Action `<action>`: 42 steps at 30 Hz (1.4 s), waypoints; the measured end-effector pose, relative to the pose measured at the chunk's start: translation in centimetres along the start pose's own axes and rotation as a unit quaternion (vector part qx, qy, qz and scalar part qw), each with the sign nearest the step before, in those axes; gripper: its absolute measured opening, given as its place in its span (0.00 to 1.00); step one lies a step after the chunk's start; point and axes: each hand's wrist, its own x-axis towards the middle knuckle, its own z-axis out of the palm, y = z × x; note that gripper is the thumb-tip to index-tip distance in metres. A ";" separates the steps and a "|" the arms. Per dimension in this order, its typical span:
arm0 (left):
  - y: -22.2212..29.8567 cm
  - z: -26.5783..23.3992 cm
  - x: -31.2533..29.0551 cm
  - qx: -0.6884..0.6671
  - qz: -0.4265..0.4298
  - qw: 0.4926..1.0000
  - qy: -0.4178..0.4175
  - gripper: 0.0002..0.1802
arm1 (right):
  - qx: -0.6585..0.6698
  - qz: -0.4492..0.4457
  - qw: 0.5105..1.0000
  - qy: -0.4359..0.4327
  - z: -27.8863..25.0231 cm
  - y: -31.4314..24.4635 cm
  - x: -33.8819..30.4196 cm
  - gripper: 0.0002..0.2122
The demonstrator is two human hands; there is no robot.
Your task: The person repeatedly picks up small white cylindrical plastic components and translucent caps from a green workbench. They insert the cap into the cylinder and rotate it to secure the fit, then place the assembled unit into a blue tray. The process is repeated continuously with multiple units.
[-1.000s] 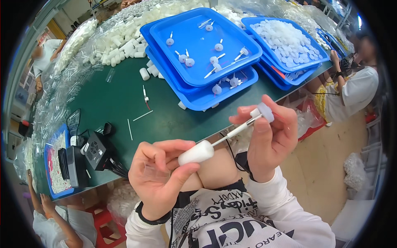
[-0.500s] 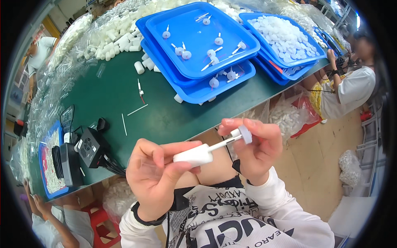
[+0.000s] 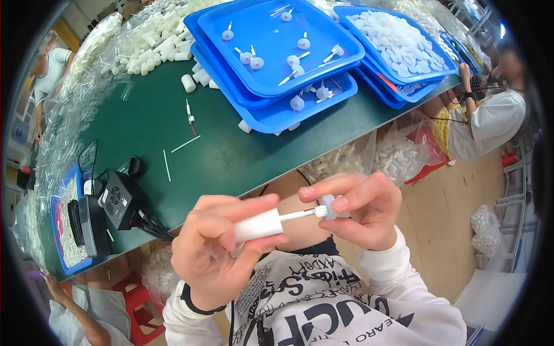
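My left hand [image 3: 202, 254] is closed round a white cylinder [image 3: 258, 225], with thumb and fingers along its sides. A thin white stick [image 3: 298, 215] runs from the cylinder's right end to a small white hub on a translucent round disc [image 3: 328, 205]. That disc sits between the thumb and fingers of my right hand [image 3: 369, 210]. Both hands are above my lap, just off the table's near edge. Whether the stick is fixed inside the cylinder cannot be seen.
On the green table [image 3: 225, 164] lie loose thin sticks and a small white piece with a red wire [image 3: 190, 116]. Stacked blue trays [image 3: 254, 34] hold disc-and-stick parts. Another blue tray [image 3: 340, 11] carries many discs. White cylinders [image 3: 150, 55] are heaped behind. A black device [image 3: 122, 202] stands left; people sit either side.
The cylinder has come down and left and lies more level. My right fingers have shifted round the disc, whose hub now shows more clearly. The table appears slightly higher in view.
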 end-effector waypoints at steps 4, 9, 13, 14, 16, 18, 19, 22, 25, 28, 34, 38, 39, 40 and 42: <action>0.8 -0.5 -0.5 0.113 -0.024 0.993 0.006 0.29 | -0.134 0.025 0.990 -0.031 -0.4 -1.8 0.9 0.13; 0.6 0.0 -0.2 0.130 0.037 0.991 0.004 0.29 | -0.181 -0.018 0.982 -0.056 -0.9 -2.7 1.1 0.10; 1.2 0.3 -0.4 0.096 -0.031 0.995 0.006 0.27 | -0.189 -0.018 0.981 0.022 0.0 -1.9 0.5 0.08; 1.0 0.4 -0.5 0.038 -0.045 0.998 0.026 0.25 | -0.211 -0.036 0.976 0.027 0.1 -1.6 0.4 0.09; 0.5 0.9 -0.8 -0.078 -0.073 0.992 0.064 0.21 | -0.254 -0.070 0.964 0.036 0.2 -1.1 0.1 0.12; 0.7 1.3 -1.0 -0.127 -0.125 0.981 0.079 0.20 | -0.170 -0.051 0.978 0.113 1.1 -0.7 -0.2 0.14; 0.8 1.4 -1.1 -0.152 -0.150 0.973 0.088 0.19 | -0.128 -0.042 0.980 0.149 1.4 -0.6 -0.2 0.15; 0.7 1.2 -1.1 -0.154 -0.138 0.975 0.081 0.19 | -0.118 -0.062 0.988 0.078 0.2 0.1 -0.3 0.18; 0.2 1.0 -1.5 -0.130 -0.087 0.987 0.029 0.20 | -0.049 -0.029 0.994 0.097 0.4 -0.2 -0.6 0.15; -0.3 1.3 -1.9 -0.143 -0.097 0.985 0.028 0.21 | -0.002 -0.014 0.996 0.090 0.5 0.2 -0.8 0.13; -0.2 2.0 -1.9 -0.139 -0.096 0.984 0.051 0.22 | -0.081 -0.032 0.993 0.074 0.6 0.5 -0.9 0.11; 0.3 1.8 -1.9 -0.183 -0.146 0.972 0.034 0.22 | -0.143 -0.079 0.986 0.009 -0.6 0.3 -0.4 0.11; 0.6 1.9 -1.9 -0.184 -0.154 0.970 0.039 0.22 | -0.160 -0.092 0.983 -0.004 -0.8 0.4 -0.3 0.11; 0.7 2.1 -1.9 -0.186 -0.160 0.968 0.043 0.22 | -0.178 -0.106 0.978 -0.016 -1.0 0.4 -0.3 0.11; 0.1 2.0 -2.2 -0.148 -0.113 0.982 0.032 0.22 | -0.197 -0.125 0.972 -0.035 -0.9 0.2 -0.1 0.12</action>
